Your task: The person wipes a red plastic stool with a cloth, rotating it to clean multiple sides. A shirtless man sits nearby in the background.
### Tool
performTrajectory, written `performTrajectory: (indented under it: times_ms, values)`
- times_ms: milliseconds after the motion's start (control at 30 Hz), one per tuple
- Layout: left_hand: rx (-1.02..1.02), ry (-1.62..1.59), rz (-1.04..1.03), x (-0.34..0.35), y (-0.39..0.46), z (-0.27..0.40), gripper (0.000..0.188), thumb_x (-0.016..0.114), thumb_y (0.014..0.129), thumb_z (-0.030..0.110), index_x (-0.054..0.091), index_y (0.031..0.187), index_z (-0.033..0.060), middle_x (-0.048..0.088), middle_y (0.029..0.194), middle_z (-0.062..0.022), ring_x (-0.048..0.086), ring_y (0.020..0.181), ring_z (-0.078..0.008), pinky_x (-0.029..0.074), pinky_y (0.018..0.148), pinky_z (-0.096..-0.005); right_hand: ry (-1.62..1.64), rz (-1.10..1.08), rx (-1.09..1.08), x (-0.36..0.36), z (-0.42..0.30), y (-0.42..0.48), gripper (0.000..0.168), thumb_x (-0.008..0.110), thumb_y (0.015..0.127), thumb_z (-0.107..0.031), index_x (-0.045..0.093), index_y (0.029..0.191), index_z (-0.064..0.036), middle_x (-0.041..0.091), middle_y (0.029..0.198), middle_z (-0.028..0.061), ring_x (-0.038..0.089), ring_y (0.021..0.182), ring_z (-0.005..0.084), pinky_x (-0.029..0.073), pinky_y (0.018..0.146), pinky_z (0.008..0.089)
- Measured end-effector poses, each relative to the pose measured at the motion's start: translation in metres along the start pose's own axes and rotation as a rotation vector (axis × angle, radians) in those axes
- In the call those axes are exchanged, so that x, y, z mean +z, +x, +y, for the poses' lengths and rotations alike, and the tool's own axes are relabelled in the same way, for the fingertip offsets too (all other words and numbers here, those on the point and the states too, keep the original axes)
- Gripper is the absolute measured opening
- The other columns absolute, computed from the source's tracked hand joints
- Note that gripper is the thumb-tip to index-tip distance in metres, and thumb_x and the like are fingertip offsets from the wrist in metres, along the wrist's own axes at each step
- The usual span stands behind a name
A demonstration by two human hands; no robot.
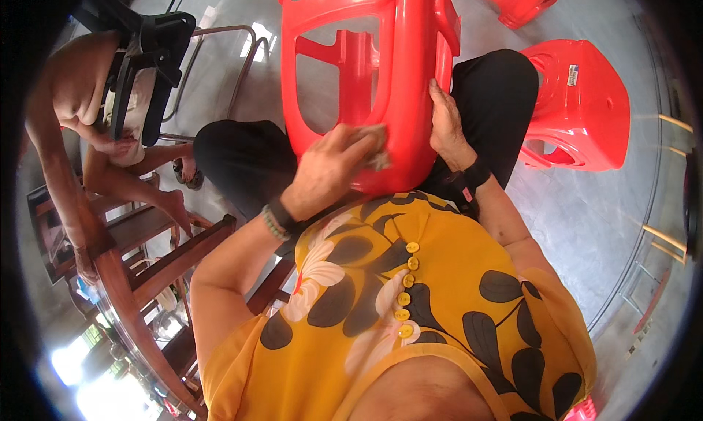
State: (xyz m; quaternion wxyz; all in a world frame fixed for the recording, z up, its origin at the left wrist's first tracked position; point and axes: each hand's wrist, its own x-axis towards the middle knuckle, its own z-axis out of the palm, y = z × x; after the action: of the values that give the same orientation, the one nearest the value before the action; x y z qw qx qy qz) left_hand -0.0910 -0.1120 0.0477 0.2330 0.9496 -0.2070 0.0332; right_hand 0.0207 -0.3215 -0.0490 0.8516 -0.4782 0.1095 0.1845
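A red plastic stool [409, 91] lies tilted between my knees, its open leg frames facing forward. My left hand [329, 165], at the middle of the picture, is closed on a crumpled, light brown cloth [377, 146] and presses it against the stool's surface near my lap. On the stool's right edge rests my right hand [449, 121], its fingers gripping the side; part of the fingers is hidden behind the plastic.
Right of my knee stands another red plastic stool [582, 108], with a sticker. More red plastic [519, 3] shows at the top. To the left, another person's bare legs [132, 185] are beside a wooden bench [176, 262], near a black frame [159, 53] and a metal tube frame [250, 58].
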Motion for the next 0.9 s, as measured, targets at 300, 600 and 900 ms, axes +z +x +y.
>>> performTrajectory:
  times_ms: [300, 600, 900]
  values:
    - [-0.562, 0.265, -0.092, -0.022, -0.054, -0.131, 0.032, 0.067, 0.081, 0.013, 0.068, 0.113, 0.0112, 0.069, 0.102, -0.0163, 0.067, 0.093, -0.0385, 0.054, 0.078, -0.0463, 0.083, 0.061, -0.036, -0.008, -0.003, 0.012, 0.046, 0.045, 0.108, -0.035, 0.057, 0.133, 0.002, 0.064, 0.130, 0.0095, 0.061, 0.116, 0.0182, 0.048, 0.103, 0.0330]
    - [-0.382, 0.122, 0.536, -0.070, 0.089, -0.156, 0.032, 0.066, 0.090, 0.018, 0.068, 0.121, 0.0124, 0.064, 0.116, -0.0170, 0.066, 0.099, -0.0397, 0.055, 0.082, -0.0456, 0.037, 0.006, -0.037, -0.022, -0.004, 0.003, 0.045, 0.041, 0.109, -0.035, 0.058, 0.132, 0.000, 0.064, 0.130, 0.0084, 0.062, 0.115, 0.0181, 0.048, 0.102, 0.0328]
    - [-0.416, 0.316, 0.267, -0.017, 0.143, -0.135, 0.018, 0.067, 0.083, 0.018, 0.075, 0.098, 0.0119, 0.061, 0.115, -0.0117, 0.068, 0.088, -0.0322, 0.056, 0.074, -0.0434, -0.063, 0.015, -0.075, -0.007, 0.002, 0.001, 0.048, 0.042, 0.109, -0.038, 0.059, 0.129, 0.002, 0.065, 0.127, 0.0092, 0.063, 0.110, 0.0178, 0.049, 0.099, 0.0321]
